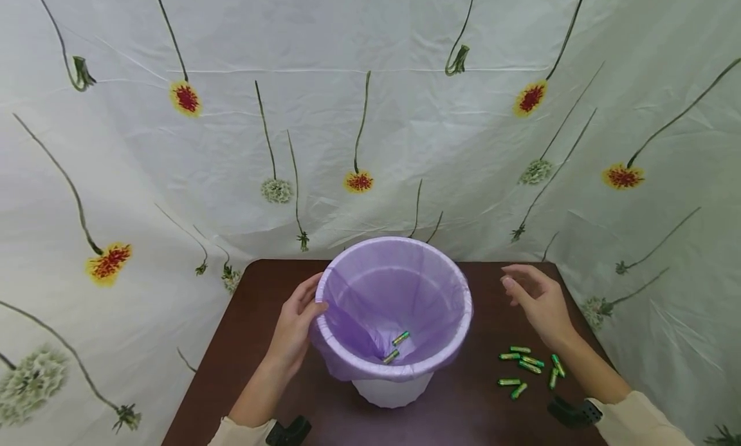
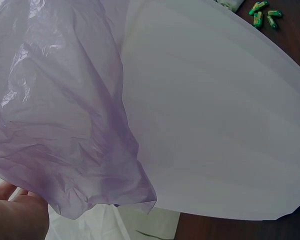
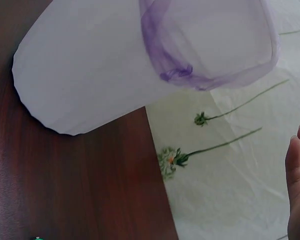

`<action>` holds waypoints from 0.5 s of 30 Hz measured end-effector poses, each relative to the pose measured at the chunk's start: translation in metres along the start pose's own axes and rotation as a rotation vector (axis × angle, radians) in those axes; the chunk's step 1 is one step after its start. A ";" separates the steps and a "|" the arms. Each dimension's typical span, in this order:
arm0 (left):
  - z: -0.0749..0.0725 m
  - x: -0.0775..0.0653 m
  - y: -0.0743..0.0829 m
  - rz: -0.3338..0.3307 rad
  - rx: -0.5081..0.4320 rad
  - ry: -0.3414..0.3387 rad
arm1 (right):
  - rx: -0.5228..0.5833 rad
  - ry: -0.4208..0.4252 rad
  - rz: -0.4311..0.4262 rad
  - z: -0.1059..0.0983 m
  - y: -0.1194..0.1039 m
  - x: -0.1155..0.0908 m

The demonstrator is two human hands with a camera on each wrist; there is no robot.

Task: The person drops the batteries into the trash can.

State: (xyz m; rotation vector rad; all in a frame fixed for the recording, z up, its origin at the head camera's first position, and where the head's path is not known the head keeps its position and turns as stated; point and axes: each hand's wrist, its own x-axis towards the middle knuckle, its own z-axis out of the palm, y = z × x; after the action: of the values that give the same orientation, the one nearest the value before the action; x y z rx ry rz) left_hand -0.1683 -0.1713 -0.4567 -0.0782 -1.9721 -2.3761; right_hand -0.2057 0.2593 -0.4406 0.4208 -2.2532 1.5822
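A white trash bin [image 1: 393,392], lined with a thin purple bag [image 1: 399,285], stands upright on the table. At its left rim my left hand [image 1: 295,330] holds on, thumb over the edge and fingers outside. The bag's folded-over skirt [image 2: 65,125] covers part of that hand in the left wrist view. Two green batteries [image 1: 401,338] lie at the bottom of the bin. To the right of the bin my right hand [image 1: 544,307] hovers with nothing in it, fingers loosely bent. Several green batteries [image 1: 530,361] lie loose on the table below it.
The dark brown table [image 1: 463,414] reaches back to a white cloth [image 1: 324,130] printed with flowers, which hangs behind and on both sides. Black wrist straps [image 1: 573,412] sit at both sleeve cuffs.
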 end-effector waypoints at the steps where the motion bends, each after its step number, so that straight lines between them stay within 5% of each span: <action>1: 0.000 0.000 0.000 0.002 0.000 0.000 | -0.011 0.009 0.004 -0.001 0.002 -0.003; 15: 0.000 -0.001 0.000 -0.004 0.008 0.013 | -0.131 0.092 0.080 -0.018 0.037 -0.040</action>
State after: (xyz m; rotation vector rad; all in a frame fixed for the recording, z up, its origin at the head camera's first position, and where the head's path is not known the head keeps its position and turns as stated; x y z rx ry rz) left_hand -0.1675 -0.1711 -0.4564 -0.0584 -1.9777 -2.3643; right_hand -0.1842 0.2898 -0.4843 0.2215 -2.3119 1.4499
